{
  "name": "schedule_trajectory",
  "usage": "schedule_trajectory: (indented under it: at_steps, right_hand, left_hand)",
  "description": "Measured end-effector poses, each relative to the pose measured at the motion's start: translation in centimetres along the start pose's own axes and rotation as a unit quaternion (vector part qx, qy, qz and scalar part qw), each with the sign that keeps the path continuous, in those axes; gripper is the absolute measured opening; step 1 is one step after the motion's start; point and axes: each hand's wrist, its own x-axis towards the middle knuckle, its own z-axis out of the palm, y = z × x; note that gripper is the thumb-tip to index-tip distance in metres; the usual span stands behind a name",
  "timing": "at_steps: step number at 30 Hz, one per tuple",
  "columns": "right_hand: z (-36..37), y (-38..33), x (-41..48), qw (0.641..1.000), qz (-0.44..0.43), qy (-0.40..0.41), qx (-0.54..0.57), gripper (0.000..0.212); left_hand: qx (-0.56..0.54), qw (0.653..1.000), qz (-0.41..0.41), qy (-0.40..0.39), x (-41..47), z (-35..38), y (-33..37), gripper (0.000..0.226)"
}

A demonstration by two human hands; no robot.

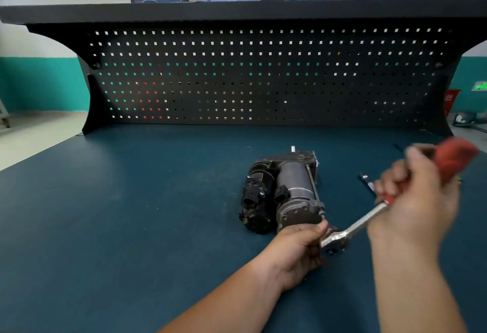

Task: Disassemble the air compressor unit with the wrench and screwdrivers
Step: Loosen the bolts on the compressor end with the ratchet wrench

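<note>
The air compressor (287, 190) is laid on its side near the middle of the worktop (131, 201). At its near end the head of the ratchet wrench (361, 223) is enclosed by the curled grip of the left hand (297, 251). The red handle (blurred) is clasped tightly in the grip of the right hand (416, 201). A dark tool (366, 181) is seen toward the right edge.

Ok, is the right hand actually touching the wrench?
Touching. The head view shows the right hand with fingers curled round the red handle of the wrench.
</note>
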Motion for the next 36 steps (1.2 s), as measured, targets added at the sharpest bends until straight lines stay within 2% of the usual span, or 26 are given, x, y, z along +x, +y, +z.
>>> schedule_trajectory:
  at_steps: [2,6,10,14,17,20,22,24,28,30,32,36]
  right_hand:
    - [-2.2,0.0,1.1,0.992,0.072,0.082,0.062,0.016]
    - [-6.3,1.5,1.1,0.948,0.184,0.220,0.141,0.026]
    - [-6.9,2.0,0.6,0.939,0.184,0.244,0.159,0.022]
    - [-4.6,0.8,0.9,0.969,0.106,0.172,0.140,0.018]
    - [-1.7,0.2,0.4,0.995,0.023,0.065,0.070,0.014]
    - [1.3,-0.1,-0.7,0.997,-0.032,-0.061,-0.023,0.011]
    - [2.6,0.3,-1.5,0.982,-0.050,-0.146,-0.111,0.007]
    - [3.6,1.1,-2.5,0.950,-0.079,-0.213,-0.214,0.009]
    - [5.1,3.0,-4.5,0.884,-0.140,-0.303,-0.326,0.013]
    - [5.3,3.3,-5.0,0.864,-0.164,-0.325,-0.347,0.015]
    - [5.1,3.1,-5.0,0.871,-0.165,-0.322,-0.333,0.012]
    - [3.6,1.3,-3.5,0.951,-0.102,-0.212,-0.199,0.007]
  left_hand:
    - [-0.001,1.000,-0.004,0.003,-0.1,0.2,0.1,0.030]
    - [-0.008,1.000,-0.003,0.007,-0.2,0.3,0.1,0.027]
    - [-0.004,1.000,-0.008,0.003,-0.3,0.2,0.1,0.030]
    - [-0.003,1.000,-0.011,0.005,-0.2,0.1,0.2,0.030]
    - [-0.005,1.000,-0.012,0.013,-0.2,0.0,0.2,0.030]
    - [-0.004,1.000,-0.016,0.023,-0.1,0.1,0.3,0.024]
    - [0.002,0.999,-0.021,0.026,-0.1,0.1,0.2,0.021]
    - [0.005,0.999,-0.026,0.022,0.0,-0.1,0.1,0.023]
    - [-0.013,0.999,-0.039,-0.015,-0.2,-0.3,0.5,0.017]
    - [-0.028,0.999,-0.036,-0.023,-0.3,-0.3,0.7,0.018]
    - [-0.027,0.999,-0.027,-0.021,-0.3,-0.4,0.6,0.018]
    - [0.004,1.000,-0.005,0.015,0.1,-0.3,0.1,0.032]
